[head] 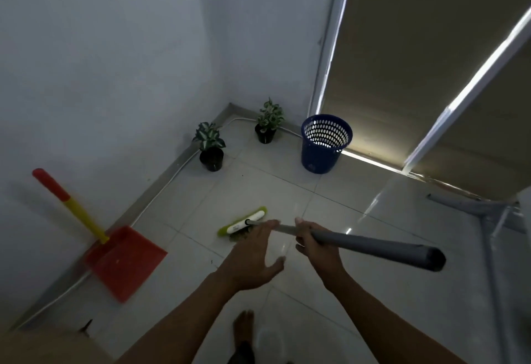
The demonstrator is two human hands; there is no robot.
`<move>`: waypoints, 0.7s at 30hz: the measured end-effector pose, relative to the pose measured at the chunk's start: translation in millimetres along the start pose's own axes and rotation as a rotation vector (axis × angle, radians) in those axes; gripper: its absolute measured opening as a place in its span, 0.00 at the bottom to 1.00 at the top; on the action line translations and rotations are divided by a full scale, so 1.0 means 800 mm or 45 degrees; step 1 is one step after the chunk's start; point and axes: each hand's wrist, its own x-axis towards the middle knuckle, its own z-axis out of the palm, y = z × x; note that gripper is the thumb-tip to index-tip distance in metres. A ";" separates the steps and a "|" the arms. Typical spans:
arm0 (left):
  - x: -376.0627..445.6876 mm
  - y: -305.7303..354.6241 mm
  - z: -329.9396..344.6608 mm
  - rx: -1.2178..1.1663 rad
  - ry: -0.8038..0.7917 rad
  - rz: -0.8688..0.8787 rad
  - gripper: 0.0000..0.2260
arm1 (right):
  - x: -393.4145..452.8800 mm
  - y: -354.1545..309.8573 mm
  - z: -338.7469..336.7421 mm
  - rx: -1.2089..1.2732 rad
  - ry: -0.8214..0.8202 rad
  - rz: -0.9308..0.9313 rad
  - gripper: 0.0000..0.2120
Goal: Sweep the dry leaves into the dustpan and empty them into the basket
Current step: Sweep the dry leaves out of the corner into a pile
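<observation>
My right hand [314, 244] grips the grey handle of a broom [373, 244], whose green and white head [242, 224] rests on the floor tiles in front of me. My left hand [253, 257] hovers by the shaft with fingers spread, holding nothing. A red dustpan [125, 260] with a yellow and red handle leans against the left wall. The blue perforated basket [324, 145] stands at the back by the blind. Only a few tiny dark specks [211, 262] show on the tiles; no clear leaves are visible.
Two small potted plants [211, 146] [267, 122] stand in the far corner. A white cable [161, 188] runs along the skirting. A grey metal frame [488, 220] stands at right. My bare foot [243, 332] is below.
</observation>
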 end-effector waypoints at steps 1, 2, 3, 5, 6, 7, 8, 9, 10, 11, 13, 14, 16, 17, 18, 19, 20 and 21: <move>0.016 -0.008 0.012 0.034 -0.011 -0.061 0.34 | 0.003 0.001 -0.004 0.130 0.087 -0.002 0.10; 0.035 -0.015 0.023 0.068 -0.019 -0.111 0.33 | 0.011 0.001 -0.010 0.232 0.165 -0.010 0.10; 0.055 -0.021 0.034 0.085 -0.026 -0.145 0.33 | 0.017 0.001 -0.014 0.307 0.204 -0.025 0.11; 0.095 -0.023 0.053 0.100 -0.070 -0.172 0.32 | 0.026 -0.005 -0.021 0.360 0.218 -0.028 0.10; 0.116 -0.021 0.062 0.131 -0.099 -0.161 0.32 | 0.029 -0.007 -0.025 0.373 0.216 -0.010 0.10; 0.134 -0.021 0.069 0.162 -0.129 -0.151 0.31 | 0.035 -0.007 -0.029 0.389 0.211 0.002 0.11; 0.149 -0.020 0.076 0.168 -0.167 -0.151 0.29 | 0.038 -0.007 -0.033 0.393 0.204 0.006 0.10; 0.162 -0.019 0.081 0.156 -0.196 -0.159 0.26 | 0.042 -0.008 -0.036 0.383 0.205 -0.004 0.09; 0.174 -0.020 0.086 0.139 -0.217 -0.167 0.22 | 0.046 -0.008 -0.038 0.373 0.193 -0.023 0.09; 0.183 -0.021 0.088 0.130 -0.235 -0.174 0.18 | 0.049 -0.010 -0.040 0.368 0.177 -0.043 0.09; 0.198 -0.025 0.089 0.139 -0.258 -0.189 0.13 | 0.053 -0.014 -0.042 0.388 0.152 -0.070 0.09; 0.202 -0.025 0.088 0.137 -0.270 -0.188 0.13 | 0.055 -0.014 -0.043 0.405 0.131 -0.080 0.09; 0.206 -0.027 0.082 0.117 -0.283 -0.172 0.13 | 0.061 -0.014 -0.046 0.415 0.094 -0.074 0.09; 0.208 -0.029 0.080 0.115 -0.278 -0.181 0.13 | 0.065 -0.014 -0.046 0.411 0.081 -0.070 0.10; 0.210 -0.031 0.078 0.131 -0.268 -0.200 0.12 | 0.070 -0.015 -0.046 0.397 0.073 -0.074 0.10; 0.213 -0.033 0.078 0.147 -0.248 -0.213 0.10 | 0.077 -0.014 -0.046 0.368 0.068 -0.084 0.10; 0.215 -0.036 0.076 0.158 -0.233 -0.227 0.09 | 0.083 -0.014 -0.044 0.350 0.063 -0.090 0.11; 0.218 -0.040 0.075 0.157 -0.216 -0.235 0.08 | 0.090 -0.013 -0.042 0.337 0.065 -0.090 0.11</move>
